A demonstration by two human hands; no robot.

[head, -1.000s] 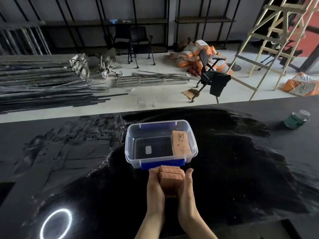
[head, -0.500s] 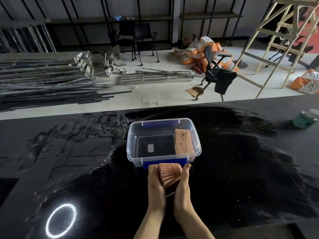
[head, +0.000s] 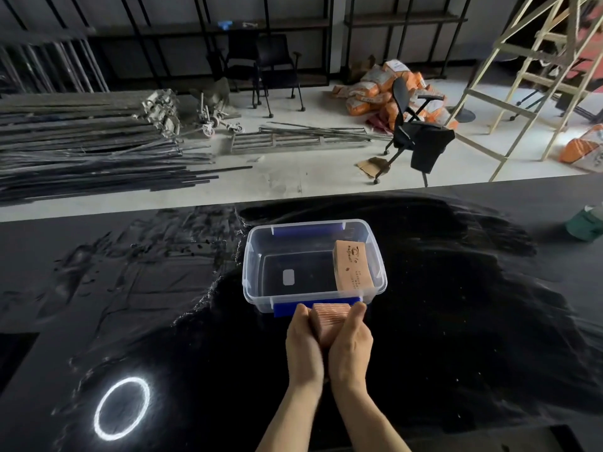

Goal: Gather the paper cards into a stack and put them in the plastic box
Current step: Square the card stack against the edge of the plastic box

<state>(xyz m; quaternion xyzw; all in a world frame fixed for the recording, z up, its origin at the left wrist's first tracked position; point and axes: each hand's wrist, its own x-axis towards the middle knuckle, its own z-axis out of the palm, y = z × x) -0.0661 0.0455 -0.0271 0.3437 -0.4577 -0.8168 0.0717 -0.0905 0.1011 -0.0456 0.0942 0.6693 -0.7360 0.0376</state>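
A stack of brown paper cards (head: 329, 324) stands on edge between my two hands, just in front of the clear plastic box (head: 254, 256) with blue handles. My left hand (head: 303, 350) presses the stack's left side and my right hand (head: 350, 349) presses its right side. The stack looks squared and compact. Inside the box, at its right end, another stack of brown printed cards (head: 351, 269) lies flat. The rest of the box floor is bare apart from a small white label.
The box sits on a black glossy table (head: 456, 321) with a bright ring-light reflection (head: 121, 408) at the front left. A green and white container (head: 585, 223) stands at the far right edge. Beyond the table lie metal rods, chairs, sacks and a ladder.
The cards were fanned and uneven between my hands; my hands have pressed closer together and the stack is now squared, held nearer the box's front edge.
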